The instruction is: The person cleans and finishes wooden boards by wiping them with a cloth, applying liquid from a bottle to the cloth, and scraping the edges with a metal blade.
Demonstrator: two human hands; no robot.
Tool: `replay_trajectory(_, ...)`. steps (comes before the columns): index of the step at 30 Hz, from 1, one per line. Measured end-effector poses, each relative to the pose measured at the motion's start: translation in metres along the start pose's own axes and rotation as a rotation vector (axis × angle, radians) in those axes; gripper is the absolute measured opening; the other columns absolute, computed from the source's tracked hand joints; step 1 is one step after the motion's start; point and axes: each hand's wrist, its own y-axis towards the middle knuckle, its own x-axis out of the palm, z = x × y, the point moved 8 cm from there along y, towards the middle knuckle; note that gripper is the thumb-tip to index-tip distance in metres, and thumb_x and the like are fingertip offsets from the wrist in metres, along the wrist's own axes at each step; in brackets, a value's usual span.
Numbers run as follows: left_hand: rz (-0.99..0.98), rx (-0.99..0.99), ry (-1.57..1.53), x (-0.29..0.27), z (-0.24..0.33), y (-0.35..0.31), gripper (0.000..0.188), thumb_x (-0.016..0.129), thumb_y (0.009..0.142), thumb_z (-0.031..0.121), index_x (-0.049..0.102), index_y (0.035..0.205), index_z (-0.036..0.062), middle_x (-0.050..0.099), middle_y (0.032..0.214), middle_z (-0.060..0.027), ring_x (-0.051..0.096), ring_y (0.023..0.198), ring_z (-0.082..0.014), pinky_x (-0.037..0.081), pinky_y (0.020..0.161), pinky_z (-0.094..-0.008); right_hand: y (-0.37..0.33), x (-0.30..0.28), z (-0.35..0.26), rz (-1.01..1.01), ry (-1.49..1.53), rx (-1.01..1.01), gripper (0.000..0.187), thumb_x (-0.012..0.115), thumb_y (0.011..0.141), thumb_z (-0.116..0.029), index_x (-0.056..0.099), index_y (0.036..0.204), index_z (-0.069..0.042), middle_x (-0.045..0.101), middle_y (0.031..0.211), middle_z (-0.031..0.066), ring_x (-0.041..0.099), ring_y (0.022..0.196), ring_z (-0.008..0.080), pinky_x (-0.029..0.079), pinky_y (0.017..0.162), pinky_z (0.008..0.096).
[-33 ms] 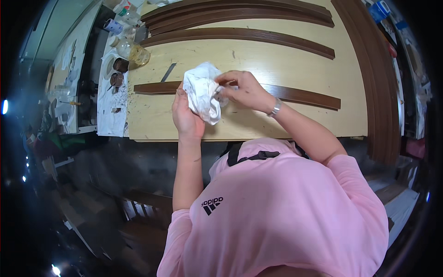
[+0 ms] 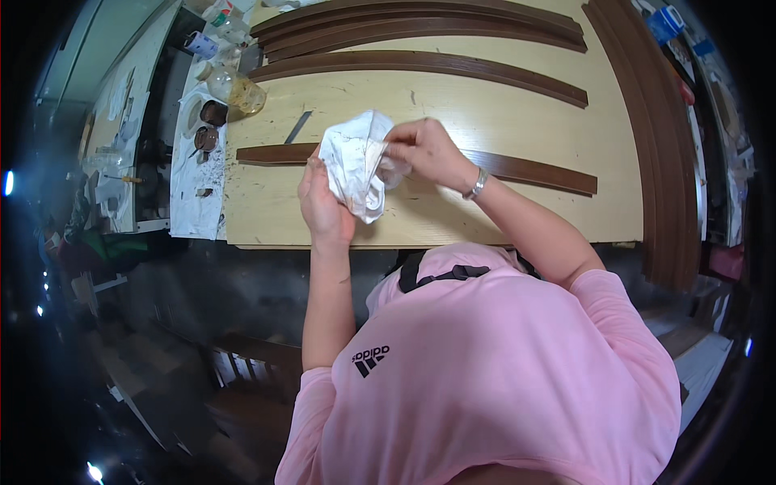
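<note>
A crumpled white cloth [image 2: 351,166] is held up over the near part of the pale table. My left hand [image 2: 325,204] supports it from the left, palm under the cloth, with most of the fingers hidden behind it. At its right edge my right hand [image 2: 432,153] pinches a fold between thumb and fingers; a metal-banded watch is on that wrist. Beyond the cloth, a brown wooden strip [image 2: 537,173] lies across the table, its middle hidden by the cloth and my right hand.
Another brown strip [image 2: 436,61] and several stacked ones [image 2: 420,31] lie farther back. Long brown boards [image 2: 647,137] run along the right edge. A flat metal strip [image 2: 298,127] lies left of the cloth. At the left stand a plastic bottle [image 2: 236,90] and a dark-stained cup [image 2: 205,140].
The cloth is spread a little flatter and its lower tip hangs slightly lower. My right hand's fingers have drawn together on its edge; my left hand has shifted slightly left.
</note>
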Motion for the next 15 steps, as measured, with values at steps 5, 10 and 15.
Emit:
replay_trajectory(5,0.131,0.152,0.317,-0.052,0.044,-0.006,0.036,0.039,0.101,0.021,0.056,0.107,-0.0094,0.064,0.101,-0.0155,0.064,0.09,-0.018,0.051,0.08,-0.0297,0.033,-0.027,0.006,0.145,0.009,0.083,0.013,0.061,0.084,-0.007,0.065,0.079,0.005,0.06,0.066,0.0016,0.053,0.061,0.0077,0.044,0.056,0.0255)
replay_trajectory(10,0.055,0.096,0.129,-0.051,0.052,0.013,0.041,0.046,0.098,0.021,0.05,0.122,-0.0121,0.064,0.094,-0.0092,0.061,0.08,-0.0107,0.05,0.072,-0.0238,0.068,-0.036,0.0,0.206,-0.057,0.113,0.008,0.063,0.085,-0.007,0.065,0.081,0.0,0.06,0.07,-0.001,0.049,0.061,0.0051,0.042,0.057,0.0227)
replay_trajectory(15,-0.313,-0.156,0.472,-0.053,0.009,0.034,0.043,0.064,0.085,0.004,0.05,0.124,-0.0025,0.062,0.082,-0.0003,0.057,0.074,-0.0058,0.044,0.063,-0.0194,0.118,-0.006,0.012,0.081,0.626,0.175,0.002,0.062,0.082,-0.004,0.061,0.084,-0.005,0.055,0.072,-0.0025,0.052,0.064,0.0088,0.043,0.06,0.0224)
